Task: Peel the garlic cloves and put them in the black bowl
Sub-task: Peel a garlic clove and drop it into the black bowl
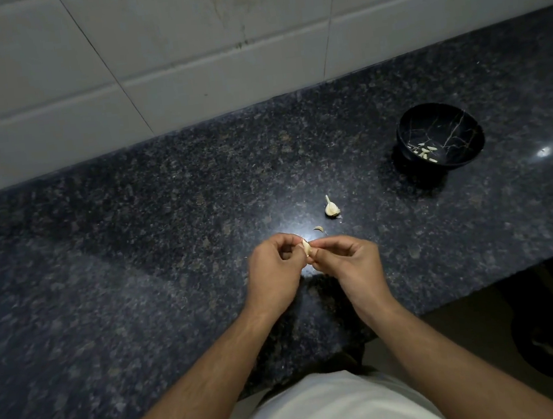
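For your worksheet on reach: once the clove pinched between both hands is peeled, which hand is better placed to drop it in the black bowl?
Probably the right hand: the black bowl sits on its side of the counter, so the left hand would have to cross over. Both pinch the clove.

Left hand (273,268) and right hand (349,259) meet, each grip pinched.

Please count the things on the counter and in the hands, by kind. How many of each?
Black bowl: 1
Garlic piece on the counter: 1
Loose peel scrap: 1
Garlic clove in the hands: 1
Total: 4
Peeled cloves in the bowl: too small to count.
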